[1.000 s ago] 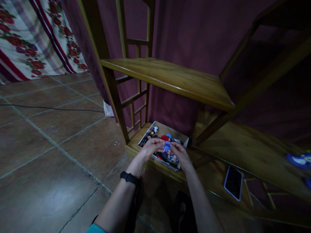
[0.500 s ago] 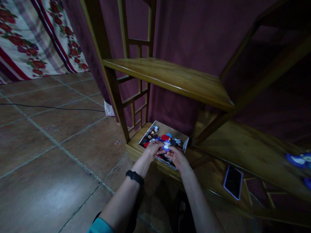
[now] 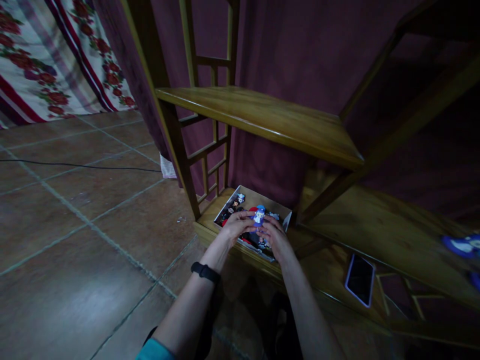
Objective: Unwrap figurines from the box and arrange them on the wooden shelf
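A small purple-and-white figurine [image 3: 258,217] is held upright between my two hands, over an open cardboard box [image 3: 282,201]. My left hand [image 3: 238,225] pinches it from the left, and a dark band circles that wrist. From the right, the fingers of my right hand [image 3: 273,234] close on its side and base. Inside the box lie several small figurines, among them a white-and-blue one [image 3: 241,197] at the back left corner. Red and blue pieces show behind the held figurine. My hands hide part of the box's contents.
The box stands on the bottom board of a wooden shelf unit, beneath a higher shelf board [image 3: 262,115]. To the right lies a phone [image 3: 360,280] in a pale purple case. Blurred purple-and-white figurines [image 3: 463,246] stand at the far right. A black cable [image 3: 82,165] crosses the tiled floor.
The figurine has risen slightly and turned a little in my fingers. Both hands have shifted up with it, and more small pieces show in the box below my right hand.
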The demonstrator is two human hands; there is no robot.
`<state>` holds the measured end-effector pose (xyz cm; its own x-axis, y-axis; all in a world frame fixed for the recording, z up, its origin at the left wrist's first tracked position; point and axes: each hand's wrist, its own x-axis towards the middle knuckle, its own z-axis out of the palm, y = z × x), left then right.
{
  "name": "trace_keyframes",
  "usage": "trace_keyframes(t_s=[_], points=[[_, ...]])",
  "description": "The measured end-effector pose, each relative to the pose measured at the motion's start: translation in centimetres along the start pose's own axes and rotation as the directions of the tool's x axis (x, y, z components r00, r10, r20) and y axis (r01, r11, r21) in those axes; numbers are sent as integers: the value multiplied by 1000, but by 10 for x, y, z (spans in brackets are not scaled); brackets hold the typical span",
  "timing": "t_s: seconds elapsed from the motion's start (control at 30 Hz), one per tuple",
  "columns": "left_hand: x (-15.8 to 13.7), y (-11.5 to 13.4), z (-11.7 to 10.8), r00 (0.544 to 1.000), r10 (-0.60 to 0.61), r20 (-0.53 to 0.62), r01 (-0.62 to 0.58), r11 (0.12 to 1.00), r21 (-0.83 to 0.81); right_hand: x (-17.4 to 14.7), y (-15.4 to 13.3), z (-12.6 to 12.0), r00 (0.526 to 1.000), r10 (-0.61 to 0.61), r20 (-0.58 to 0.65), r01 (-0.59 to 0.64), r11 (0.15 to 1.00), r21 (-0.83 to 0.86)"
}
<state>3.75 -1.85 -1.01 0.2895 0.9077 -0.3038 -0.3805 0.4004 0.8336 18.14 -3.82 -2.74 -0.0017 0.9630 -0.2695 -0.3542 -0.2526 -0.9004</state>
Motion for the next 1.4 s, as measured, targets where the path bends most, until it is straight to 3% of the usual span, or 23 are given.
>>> trace_keyframes(t_s=[0.23, 0.63, 0.83, 1.03, 1.2, 1.4], points=[[-3, -2, 2, 999, 39, 25, -40, 999, 34, 2, 0, -2, 972, -227, 61, 235, 941, -244], [2, -15, -1, 993, 110, 46, -114, 988, 100, 15, 12, -16, 951, -285, 120, 308, 833, -459], [-4, -18, -9, 999, 38, 21, -40, 995, 96, 7, 16, -13, 934, -316, 167, 356, 792, -496], [-9, -17, -4, 1000, -3, 10, 2, 997, 79, 3, 20, -15, 948, -279, 150, 317, 831, -458], [-17, -19, 10, 998, 57, 9, -57, 998, 22, -11, 15, -17, 960, -271, 77, 281, 915, -288], [-31, -30, 15, 999, 32, -9, -32, 998, -59, -31, 18, -18, 975, -223, 4, 222, 967, -128]])
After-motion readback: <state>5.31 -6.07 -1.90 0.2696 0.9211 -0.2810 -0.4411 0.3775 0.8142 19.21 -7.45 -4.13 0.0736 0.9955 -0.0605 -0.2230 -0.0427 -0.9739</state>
